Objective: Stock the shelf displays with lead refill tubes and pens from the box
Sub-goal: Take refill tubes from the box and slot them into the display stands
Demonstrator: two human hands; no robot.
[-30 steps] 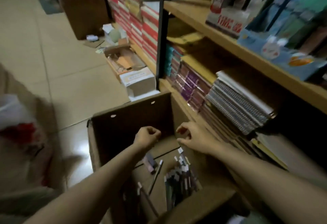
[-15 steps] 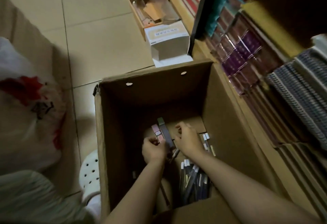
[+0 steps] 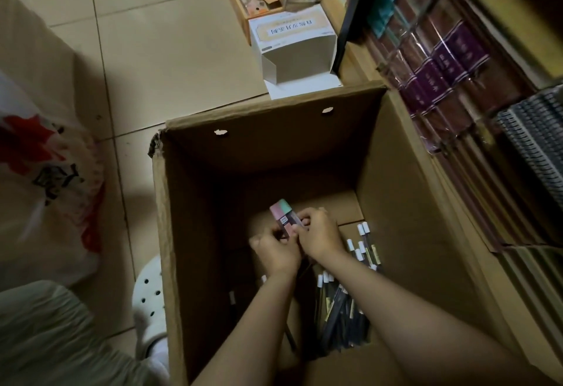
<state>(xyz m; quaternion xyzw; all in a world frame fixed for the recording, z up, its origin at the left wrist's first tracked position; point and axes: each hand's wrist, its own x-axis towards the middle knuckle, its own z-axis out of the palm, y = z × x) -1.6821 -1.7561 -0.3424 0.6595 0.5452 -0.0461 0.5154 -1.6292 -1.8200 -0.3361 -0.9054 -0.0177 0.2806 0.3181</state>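
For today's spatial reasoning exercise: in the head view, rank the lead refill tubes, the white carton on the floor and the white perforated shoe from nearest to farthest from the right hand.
1. Lead refill tubes: held by the right hand.
2. White perforated shoe: lower left, outside the box.
3. White carton: beyond the box, on the floor.

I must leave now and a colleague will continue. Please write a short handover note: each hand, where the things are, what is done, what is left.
Left hand and right hand: both deep in the cardboard box, together gripping two lead refill tubes, pink and green capped.
Pens: loose pile on the box floor, at its right side.
Done: tubes picked up, not yet lifted out.
Left: carry the tubes to the shelf, then the pens.
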